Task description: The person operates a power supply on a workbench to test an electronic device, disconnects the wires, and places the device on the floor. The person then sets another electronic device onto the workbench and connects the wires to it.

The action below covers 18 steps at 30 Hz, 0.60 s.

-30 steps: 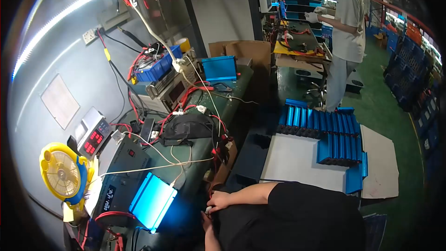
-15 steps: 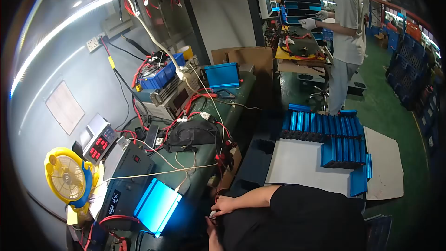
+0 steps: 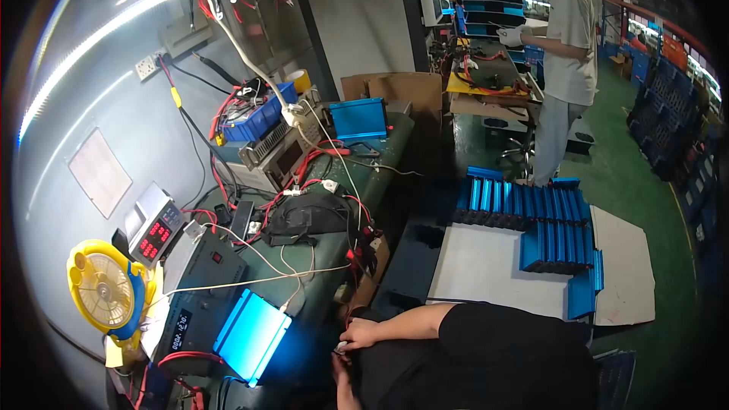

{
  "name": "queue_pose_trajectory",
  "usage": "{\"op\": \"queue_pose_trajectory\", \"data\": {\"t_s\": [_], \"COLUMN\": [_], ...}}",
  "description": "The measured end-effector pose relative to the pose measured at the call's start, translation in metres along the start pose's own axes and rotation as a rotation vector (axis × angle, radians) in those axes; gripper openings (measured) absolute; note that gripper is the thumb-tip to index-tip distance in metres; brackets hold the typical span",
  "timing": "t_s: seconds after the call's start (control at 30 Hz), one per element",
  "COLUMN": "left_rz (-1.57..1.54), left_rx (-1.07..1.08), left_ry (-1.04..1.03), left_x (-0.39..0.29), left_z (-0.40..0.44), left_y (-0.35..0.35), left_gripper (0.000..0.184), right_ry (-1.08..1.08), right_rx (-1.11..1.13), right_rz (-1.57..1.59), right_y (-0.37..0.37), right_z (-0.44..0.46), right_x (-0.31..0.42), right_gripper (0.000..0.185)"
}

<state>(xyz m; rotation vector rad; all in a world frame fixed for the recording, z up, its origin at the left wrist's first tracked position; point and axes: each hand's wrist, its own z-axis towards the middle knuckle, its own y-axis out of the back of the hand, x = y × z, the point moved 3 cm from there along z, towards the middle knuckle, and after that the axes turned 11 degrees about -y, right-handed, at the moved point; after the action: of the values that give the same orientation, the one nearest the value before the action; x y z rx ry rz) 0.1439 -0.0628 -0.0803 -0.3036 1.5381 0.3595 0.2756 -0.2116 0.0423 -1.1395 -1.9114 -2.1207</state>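
Observation:
At the bench's near edge, my right hand (image 3: 361, 333) is closed around a small whitish piece (image 3: 341, 347), too small to name. Just below it my left hand (image 3: 343, 374) has its fingers curled up against the same spot; what they hold is hidden. Both hands are in front of my black shirt (image 3: 471, 357). The nearest thing on the bench is a bright blue metal case (image 3: 252, 338), lying tilted under strong light. Red cables (image 3: 190, 357) run at its left end, and a thin white cord (image 3: 283, 305) reaches its upper right corner.
A grey test unit (image 3: 201, 281), a red-digit meter (image 3: 158, 234) and a yellow fan (image 3: 102, 288) stand left. A black cloth bag (image 3: 313, 218) lies among wires. Blue cases (image 3: 524, 205) stand in rows on a white board (image 3: 486, 266). A person (image 3: 566, 53) stands farther back.
My hands have shifted slightly left and stay together at the small whitish piece. The view has moved a little. The person at the back has brought their gloved hands lower and closer.

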Motion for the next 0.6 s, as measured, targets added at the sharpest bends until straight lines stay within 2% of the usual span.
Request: {"op": "queue_pose_trajectory", "data": {"t_s": [0.13,0.27,0.33,0.43,0.53,0.6], "left_rz": [-0.074,-0.146,-0.189,-0.235,-0.27,-0.357], "left_rx": [-0.038,-0.065,-0.083,-0.102,-0.147,-0.115], "left_ry": [0.078,0.155,0.2,0.274,0.354,0.325], "left_x": [-0.025,-0.039,-0.041,-0.043,-0.036,-0.002], "left_z": [0.005,0.013,0.014,0.012,0.002,-0.001], "left_y": [-0.014,-0.024,-0.031,-0.031,-0.02,-0.005], "left_gripper": [0.047,0.047,0.047,0.048,0.05,0.05], "right_ry": [0.042,-0.013,0.003,-0.012,0.047,0.042], "right_rx": [-0.022,0.025,-0.054,-0.03,-0.05,-0.012], "right_rz": [0.01,0.014,-0.007,0.016,0.011,0.02], "right_y": [0.0,0.0,0.001,-0.002,-0.004,-0.006], "right_z": [0.005,0.004,0.002,0.002,0.004,0.007], "right_x": [-0.001,-0.004,-0.003,-0.007,-0.006,-0.004], "right_gripper": [0.047,0.047,0.047,0.046,0.043,0.041]}}
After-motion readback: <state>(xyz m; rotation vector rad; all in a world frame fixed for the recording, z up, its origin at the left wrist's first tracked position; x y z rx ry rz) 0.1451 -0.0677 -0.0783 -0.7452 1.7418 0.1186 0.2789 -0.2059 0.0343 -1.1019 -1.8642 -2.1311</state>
